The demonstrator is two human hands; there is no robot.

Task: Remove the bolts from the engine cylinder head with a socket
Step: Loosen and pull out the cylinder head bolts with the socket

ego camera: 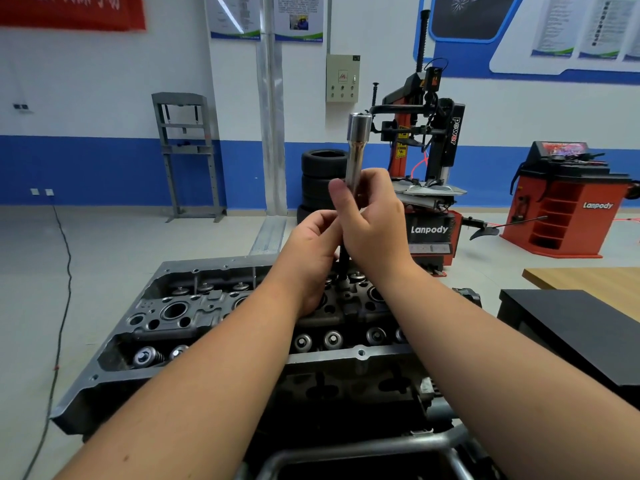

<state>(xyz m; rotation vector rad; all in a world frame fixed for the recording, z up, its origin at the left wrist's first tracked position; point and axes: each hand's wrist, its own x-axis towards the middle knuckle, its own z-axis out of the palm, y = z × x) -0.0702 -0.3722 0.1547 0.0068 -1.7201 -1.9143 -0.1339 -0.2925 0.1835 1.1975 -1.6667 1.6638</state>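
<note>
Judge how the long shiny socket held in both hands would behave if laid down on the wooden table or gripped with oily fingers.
The socket is round and smooth along its length, so it would probably roll on the flat table. Its polished metal finish suggests it could slip in an oily grip. It looks like solid steel, so likely stiff and heavy for its size. The right hand and left hand both steady it.

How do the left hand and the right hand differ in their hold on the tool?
The right hand sits higher and grips the shiny socket, thumb up along it. The left hand sits lower, its fingers at the dark shaft below the socket, nearer the cylinder head. Both hold the same upright tool.
</note>
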